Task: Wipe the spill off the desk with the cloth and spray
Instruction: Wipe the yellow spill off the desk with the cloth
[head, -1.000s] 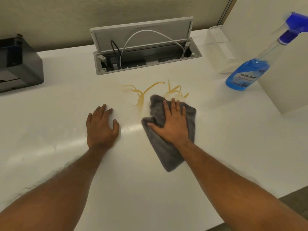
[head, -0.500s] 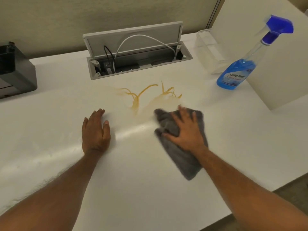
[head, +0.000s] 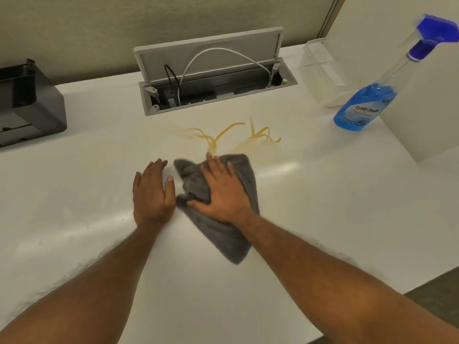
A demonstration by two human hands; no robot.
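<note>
Right hand (head: 224, 194) flat on the grey cloth (head: 223, 234), fingers spread.
Cloth's long axis runs from fingertips back toward wrist; yellow spill (head: 218, 137) lies just beyond the fingertips. Left hand (head: 152, 192) flat, fingers together.

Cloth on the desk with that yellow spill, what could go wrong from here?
1. The cloth under the right hand may just smear the spill, which already looks streaked.
2. Wiping farther back could push liquid toward the open cable box and its outlets.
3. A wide sweep rightward might knock the spray bottle.
</note>
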